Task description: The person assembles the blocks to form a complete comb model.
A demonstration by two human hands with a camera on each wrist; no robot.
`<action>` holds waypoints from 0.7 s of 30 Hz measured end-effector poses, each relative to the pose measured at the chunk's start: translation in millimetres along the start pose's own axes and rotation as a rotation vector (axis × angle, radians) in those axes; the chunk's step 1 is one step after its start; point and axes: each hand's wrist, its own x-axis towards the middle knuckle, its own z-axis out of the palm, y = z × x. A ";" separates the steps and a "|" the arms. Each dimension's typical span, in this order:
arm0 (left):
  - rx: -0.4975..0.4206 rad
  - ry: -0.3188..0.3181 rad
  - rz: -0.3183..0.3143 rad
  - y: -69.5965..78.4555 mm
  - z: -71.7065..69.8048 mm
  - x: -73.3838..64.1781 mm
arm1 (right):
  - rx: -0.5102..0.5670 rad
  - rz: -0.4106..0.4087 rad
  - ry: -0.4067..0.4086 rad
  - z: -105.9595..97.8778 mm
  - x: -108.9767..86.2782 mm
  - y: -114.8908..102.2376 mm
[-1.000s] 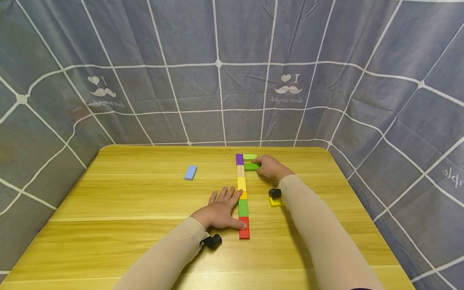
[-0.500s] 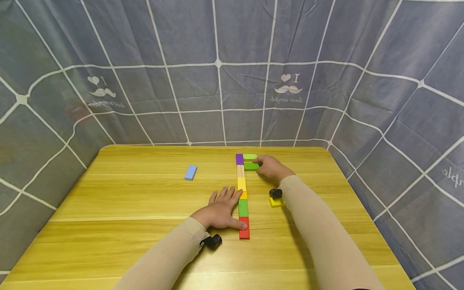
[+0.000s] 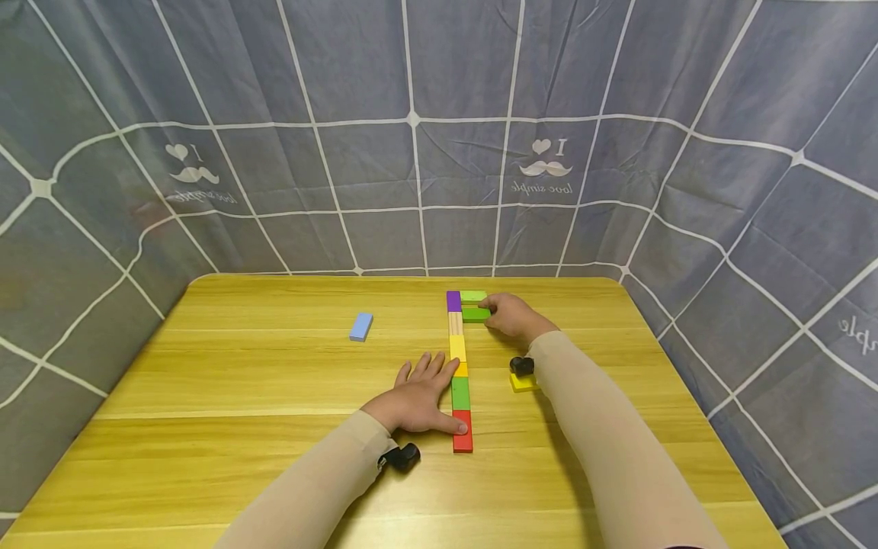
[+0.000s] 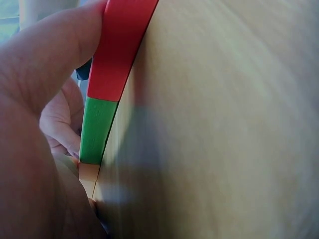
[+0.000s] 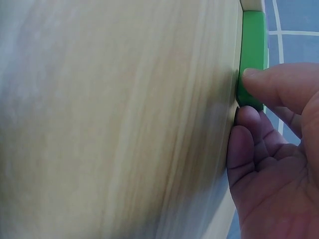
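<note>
My left hand (image 3: 414,402) lies with fingers spread beside a column of flat wooden blocks. Its thumb rests on the red block (image 3: 463,444) at the near end, and its index fingertip touches the orange block (image 3: 463,370). Between these two lies a green block (image 3: 460,395). Farther up come a yellow block (image 3: 457,348), a plain wood block (image 3: 456,324) and a purple block (image 3: 453,302). At the top right, my right hand (image 3: 516,317) pinches the right end of a darker green block (image 5: 253,45), which lies against the plain wood block. A light green block (image 3: 472,296) sits just beyond it.
A blue block (image 3: 360,327) lies apart to the left on the wooden table (image 3: 226,366). Under the right wrist a yellow block (image 3: 523,383) is partly hidden by the sleeve and the black wrist camera (image 3: 521,367). A grey curtain (image 3: 357,168) encloses the table's back and sides.
</note>
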 end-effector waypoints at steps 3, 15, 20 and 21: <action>0.000 0.001 -0.001 -0.2 0.3 0.4 | -0.003 -0.006 0.000 -0.1 0.0 0.2; 0.001 0.001 0.001 0.1 0.1 -0.1 | -0.005 -0.010 0.003 0.9 0.7 0.8; -0.002 0.003 0.001 -0.4 0.7 0.7 | -0.003 -0.012 0.006 1.2 0.5 0.8; -0.003 0.004 0.001 -0.5 0.9 0.9 | -0.001 -0.011 0.005 1.2 0.5 0.8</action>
